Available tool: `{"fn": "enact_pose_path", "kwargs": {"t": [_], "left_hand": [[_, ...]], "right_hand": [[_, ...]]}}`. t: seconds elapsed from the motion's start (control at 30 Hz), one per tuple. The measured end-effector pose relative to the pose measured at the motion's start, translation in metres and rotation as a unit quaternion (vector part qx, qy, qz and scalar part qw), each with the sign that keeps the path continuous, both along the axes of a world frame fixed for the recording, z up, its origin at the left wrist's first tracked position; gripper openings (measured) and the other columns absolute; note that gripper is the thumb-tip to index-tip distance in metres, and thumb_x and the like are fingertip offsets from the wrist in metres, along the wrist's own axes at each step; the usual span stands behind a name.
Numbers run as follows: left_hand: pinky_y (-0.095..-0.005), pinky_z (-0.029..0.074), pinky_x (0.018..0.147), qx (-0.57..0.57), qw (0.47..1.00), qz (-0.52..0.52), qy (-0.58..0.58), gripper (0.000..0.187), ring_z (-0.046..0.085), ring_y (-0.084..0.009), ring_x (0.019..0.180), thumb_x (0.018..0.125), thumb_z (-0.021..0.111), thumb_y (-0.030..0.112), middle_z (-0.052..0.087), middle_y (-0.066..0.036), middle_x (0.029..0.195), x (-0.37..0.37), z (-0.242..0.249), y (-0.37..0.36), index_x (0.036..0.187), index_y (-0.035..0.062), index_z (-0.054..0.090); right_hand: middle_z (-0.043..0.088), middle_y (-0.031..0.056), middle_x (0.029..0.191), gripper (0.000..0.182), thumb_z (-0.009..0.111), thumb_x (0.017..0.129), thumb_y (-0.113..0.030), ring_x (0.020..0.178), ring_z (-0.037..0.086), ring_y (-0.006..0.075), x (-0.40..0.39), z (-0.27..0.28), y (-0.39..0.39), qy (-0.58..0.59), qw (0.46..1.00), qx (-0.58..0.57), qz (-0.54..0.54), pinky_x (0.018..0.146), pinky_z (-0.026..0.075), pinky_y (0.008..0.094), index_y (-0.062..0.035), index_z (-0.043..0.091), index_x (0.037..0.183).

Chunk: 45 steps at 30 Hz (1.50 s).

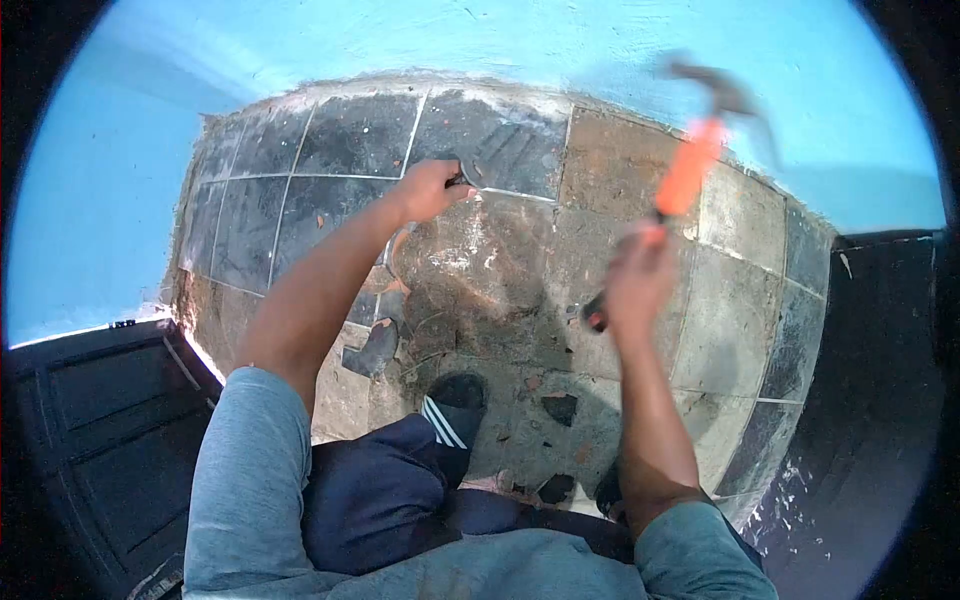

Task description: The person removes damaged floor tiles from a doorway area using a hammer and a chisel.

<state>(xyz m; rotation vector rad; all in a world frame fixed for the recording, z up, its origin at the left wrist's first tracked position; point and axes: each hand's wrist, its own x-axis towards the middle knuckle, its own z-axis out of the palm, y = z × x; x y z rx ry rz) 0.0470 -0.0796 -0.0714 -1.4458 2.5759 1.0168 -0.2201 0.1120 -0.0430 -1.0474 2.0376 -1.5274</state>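
Note:
My right hand (pixel 643 285) is closed round the handle of an orange claw hammer (pixel 690 172). The hammer is raised over the right side of the floor, its head blurred by motion. Farther left, my left hand (pixel 428 190) grips what looks like a chisel (pixel 469 175), mostly hidden by my fingers. That tool is at the near edge of a dark floor tile (pixel 490 140). Just below it lies a rough patch of bare mortar (pixel 475 265) where no tile sits. A broken tile piece (pixel 372 348) lies loose left of the patch.
A light blue wall (pixel 500 40) borders the floor at the far side. More tile shards (pixel 560 408) lie near my shoe (pixel 460 395). A dark panelled door (pixel 100 430) stands at left, and a dark surface (pixel 880 380) at right.

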Motion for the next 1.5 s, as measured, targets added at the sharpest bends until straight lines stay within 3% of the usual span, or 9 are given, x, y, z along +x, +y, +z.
{"fn": "enact_pose_path", "kwargs": {"t": [0.03,0.1,0.3,0.53,0.7,0.97,1.17,1.37,1.5], "left_hand": [[-0.0462,0.048,0.073,-0.005,1.000,-0.004,0.007,0.034,0.064,-0.0385,0.077,0.093,0.071,0.035,0.068,-0.020,0.084,-0.001,-0.005,0.000,0.111,0.0057,0.069],[-0.0479,0.045,0.068,-0.027,0.999,-0.031,0.028,0.036,0.060,-0.0376,0.072,0.094,0.071,0.036,0.062,-0.021,0.077,-0.002,-0.014,0.002,0.103,0.0020,0.067],[-0.0475,0.048,0.073,0.007,0.998,-0.034,0.044,0.037,0.064,-0.0394,0.079,0.093,0.072,0.035,0.066,-0.023,0.085,-0.003,-0.009,0.011,0.111,0.0022,0.067],[-0.0501,0.053,0.083,-0.070,0.992,-0.088,0.052,0.032,0.068,-0.0391,0.093,0.092,0.068,0.029,0.069,-0.021,0.095,0.001,-0.028,0.036,0.114,0.0049,0.066],[-0.0508,0.052,0.092,-0.045,0.964,-0.257,-0.048,0.035,0.063,-0.0383,0.106,0.086,0.068,0.021,0.064,-0.019,0.110,-0.016,-0.022,0.088,0.117,0.0054,0.062],[-0.0412,0.050,0.098,-0.074,0.945,-0.319,0.025,0.046,0.053,-0.0311,0.120,0.082,0.068,0.013,0.058,-0.012,0.123,0.001,-0.013,0.147,0.125,0.0000,0.058],[-0.0445,0.049,0.102,-0.087,0.967,-0.214,0.108,0.049,0.052,-0.0323,0.127,0.078,0.067,0.009,0.058,-0.014,0.128,0.024,-0.019,0.183,0.126,0.0020,0.060],[-0.0438,0.050,0.097,-0.074,0.971,0.192,0.119,0.036,0.065,-0.0360,0.107,0.089,0.058,0.004,0.065,-0.022,0.117,0.062,-0.002,0.166,0.125,0.0000,0.056],[-0.0351,0.051,0.089,-0.064,0.830,0.425,0.355,0.027,0.067,-0.0195,0.099,0.097,0.061,0.005,0.070,-0.011,0.108,0.087,-0.016,0.142,0.123,-0.0001,0.056]], "right_hand": [[0.063,0.0147,0.070,0.035,0.059,0.101,-0.037,0.065,0.066,0.0349,0.014,-0.026,0.007,0.158,0.985,0.040,0.048,0.060,0.051,0.0453,-0.0021,0.060,0.104],[0.067,0.0226,0.076,0.037,0.062,0.098,-0.035,0.077,0.065,0.0483,0.031,-0.019,0.007,0.069,0.927,0.292,0.226,0.072,0.049,0.0535,0.0010,0.060,0.108],[0.054,0.0018,0.064,0.029,0.054,0.104,-0.033,0.050,0.052,0.0133,-0.005,-0.049,0.016,-0.213,0.918,0.304,0.142,0.044,0.042,0.0331,-0.0047,0.059,0.103],[0.053,0.0020,0.069,0.024,0.057,0.104,-0.033,0.047,0.050,0.0150,-0.028,-0.088,0.032,-0.478,0.849,0.218,0.062,0.043,0.046,0.0316,-0.0100,0.054,0.101],[0.064,0.0102,0.093,0.028,0.052,0.104,-0.033,0.082,0.065,0.0226,-0.046,-0.125,0.022,-0.648,0.744,0.144,0.078,0.064,0.056,0.0345,-0.0060,0.056,0.110],[0.066,0.0102,0.093,0.024,0.053,0.105,-0.029,0.079,0.065,0.0227,-0.039,-0.124,0.024,-0.553,0.813,0.171,0.062,0.070,0.055,0.0360,-0.0058,0.055,0.111],[0.064,0.0111,0.090,0.025,0.052,0.105,-0.030,0.074,0.065,0.0228,-0.041,-0.090,0.013,-0.582,0.794,0.167,0.053,0.064,0.055,0.0343,-0.0068,0.055,0.112],[0.063,0.0104,0.088,0.024,0.052,0.105,-0.030,0.073,0.064,0.0228,-0.040,-0.080,0.008,-0.581,0.792,0.178,0.051,0.063,0.055,0.0339,-0.0065,0.054,0.109],[0.063,0.0105,0.089,0.024,0.052,0.104,-0.029,0.073,0.064,0.0227,-0.035,-0.081,0.007,-0.585,0.791,0.171,0.055,0.062,0.055,0.0333,-0.0059,0.053,0.109]]}}
